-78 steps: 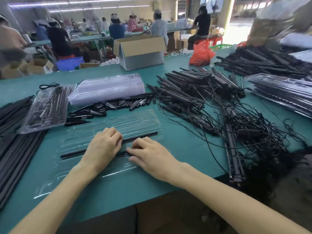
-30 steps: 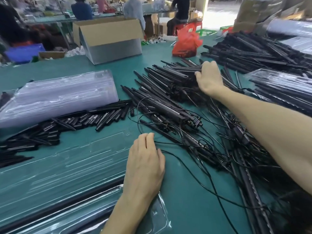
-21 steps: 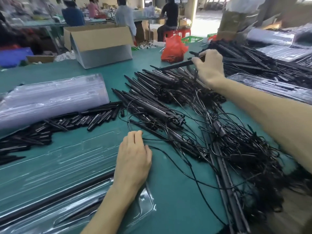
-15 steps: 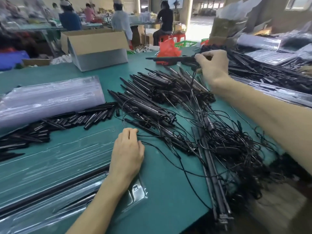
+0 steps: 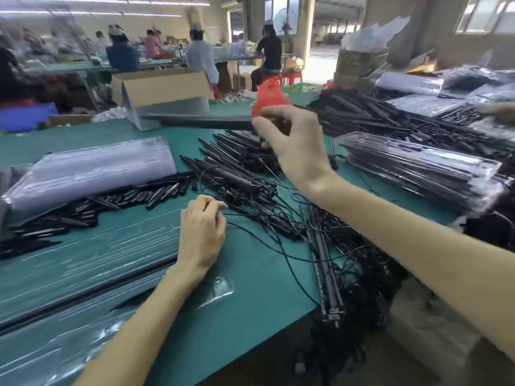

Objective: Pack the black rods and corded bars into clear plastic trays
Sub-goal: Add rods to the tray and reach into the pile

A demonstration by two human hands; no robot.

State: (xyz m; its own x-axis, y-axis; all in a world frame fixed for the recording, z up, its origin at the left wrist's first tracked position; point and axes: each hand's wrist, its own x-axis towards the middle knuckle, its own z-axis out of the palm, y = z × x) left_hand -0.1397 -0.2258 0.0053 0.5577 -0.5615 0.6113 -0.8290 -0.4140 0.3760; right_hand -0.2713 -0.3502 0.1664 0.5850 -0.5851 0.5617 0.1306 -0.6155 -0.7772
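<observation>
Right hand (image 5: 295, 146) raised, grip on corded bar (image 5: 200, 121) (level)

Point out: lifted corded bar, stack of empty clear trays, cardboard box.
corded bar (image 5: 200, 121), head view, mid-length of shaft.
stack of empty clear trays (image 5: 89, 169), head view, top sheet.
cardboard box (image 5: 164, 87), head view, open flap.

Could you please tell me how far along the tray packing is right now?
Done: filled trays stacked at right. In hand: right hand lifts a corded bar; left hand pinches a cord beside the open tray. Left: the tangled bar pile and loose rods.
</observation>
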